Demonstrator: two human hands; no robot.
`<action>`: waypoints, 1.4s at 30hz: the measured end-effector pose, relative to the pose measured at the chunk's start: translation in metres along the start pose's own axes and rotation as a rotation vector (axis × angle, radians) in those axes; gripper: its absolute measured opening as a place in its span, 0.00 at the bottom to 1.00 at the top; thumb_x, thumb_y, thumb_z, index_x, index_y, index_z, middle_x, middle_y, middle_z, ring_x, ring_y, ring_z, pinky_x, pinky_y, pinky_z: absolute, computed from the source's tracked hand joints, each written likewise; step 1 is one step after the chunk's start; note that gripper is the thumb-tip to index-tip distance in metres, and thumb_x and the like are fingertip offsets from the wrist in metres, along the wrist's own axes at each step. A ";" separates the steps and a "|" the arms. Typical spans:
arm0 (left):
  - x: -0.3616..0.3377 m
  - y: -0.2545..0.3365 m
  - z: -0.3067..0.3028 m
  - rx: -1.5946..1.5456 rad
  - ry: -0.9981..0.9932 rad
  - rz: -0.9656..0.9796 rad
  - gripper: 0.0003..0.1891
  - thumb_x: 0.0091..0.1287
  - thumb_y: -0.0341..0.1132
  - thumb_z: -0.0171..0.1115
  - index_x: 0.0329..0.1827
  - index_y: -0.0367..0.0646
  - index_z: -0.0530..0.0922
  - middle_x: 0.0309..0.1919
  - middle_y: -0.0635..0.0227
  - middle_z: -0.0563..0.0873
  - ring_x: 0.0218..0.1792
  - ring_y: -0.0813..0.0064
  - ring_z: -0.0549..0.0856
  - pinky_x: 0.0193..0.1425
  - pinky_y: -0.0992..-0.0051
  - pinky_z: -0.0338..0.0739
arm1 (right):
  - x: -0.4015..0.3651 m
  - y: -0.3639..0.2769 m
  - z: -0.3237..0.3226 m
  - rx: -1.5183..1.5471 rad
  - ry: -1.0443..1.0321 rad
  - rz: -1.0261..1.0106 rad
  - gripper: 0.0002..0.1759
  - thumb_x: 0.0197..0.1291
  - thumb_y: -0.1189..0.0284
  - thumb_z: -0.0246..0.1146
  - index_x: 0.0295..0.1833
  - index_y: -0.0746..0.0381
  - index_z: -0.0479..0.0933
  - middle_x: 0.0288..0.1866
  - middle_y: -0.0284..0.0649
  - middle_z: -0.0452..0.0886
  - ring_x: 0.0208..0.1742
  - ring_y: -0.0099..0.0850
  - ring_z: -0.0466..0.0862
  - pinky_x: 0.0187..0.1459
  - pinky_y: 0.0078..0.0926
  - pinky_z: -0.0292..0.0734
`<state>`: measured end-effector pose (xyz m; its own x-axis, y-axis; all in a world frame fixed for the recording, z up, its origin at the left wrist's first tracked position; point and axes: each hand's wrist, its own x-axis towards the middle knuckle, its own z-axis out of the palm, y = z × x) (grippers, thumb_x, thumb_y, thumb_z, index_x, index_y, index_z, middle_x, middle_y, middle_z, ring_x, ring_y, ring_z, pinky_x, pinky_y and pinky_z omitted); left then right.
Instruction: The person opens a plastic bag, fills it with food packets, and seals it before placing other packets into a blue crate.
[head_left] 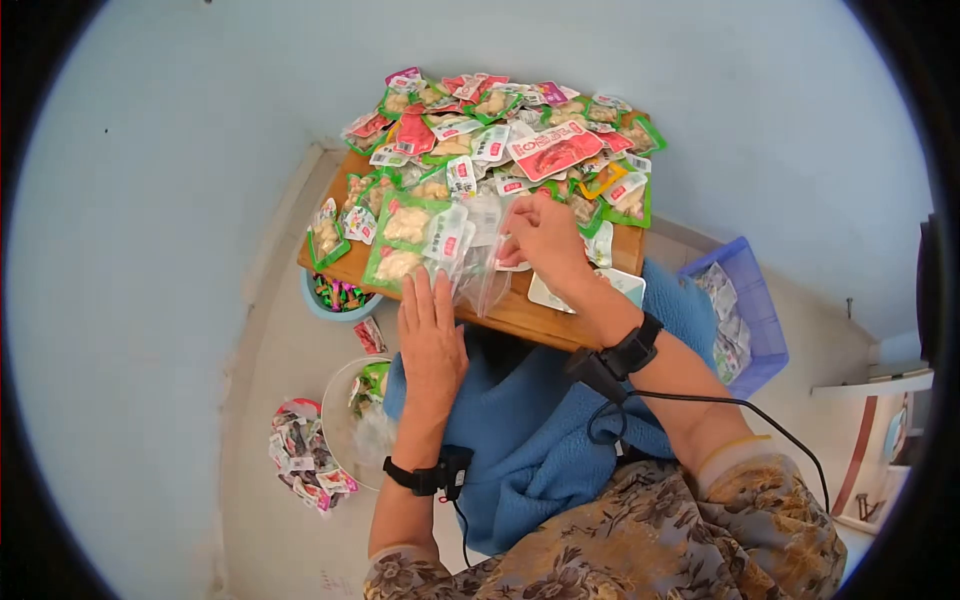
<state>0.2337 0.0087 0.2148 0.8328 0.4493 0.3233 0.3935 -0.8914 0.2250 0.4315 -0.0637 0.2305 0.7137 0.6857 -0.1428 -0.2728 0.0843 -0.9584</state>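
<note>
A clear plastic bag (487,284) lies near the front of the small wooden table (530,318). Green-edged snack packets (407,224) with pale pieces inside lie at its left part, seemingly within it. My left hand (432,325) rests with fingers stretched out at the near edge of these packets. At the bag's right end, my right hand (543,240) has its fingertips pinched together on the clear plastic. The exact fingertip contact is partly hidden.
Many snack packets (490,140) are heaped behind the bag. A blue bowl (343,314) of small wrapped pieces, a white tub (338,440) and a pile of packets (303,455) are at left. A purple-blue basket (765,320) of packets stands right. A cable (740,403) trails from my right wrist.
</note>
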 end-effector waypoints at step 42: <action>0.018 -0.035 -0.021 -0.618 0.311 -0.194 0.21 0.69 0.25 0.51 0.66 0.37 0.74 0.63 0.51 0.77 0.67 0.54 0.75 0.73 0.65 0.65 | 0.036 -0.059 0.023 -0.838 -0.309 -1.040 0.05 0.61 0.75 0.61 0.38 0.64 0.80 0.39 0.43 0.77 0.44 0.43 0.80 0.44 0.40 0.76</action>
<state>0.2267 0.0489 0.2326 0.5848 0.6743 0.4509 0.1542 -0.6381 0.7543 0.4583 -0.0270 0.2877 0.1456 0.7168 0.6819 0.8424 0.2716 -0.4653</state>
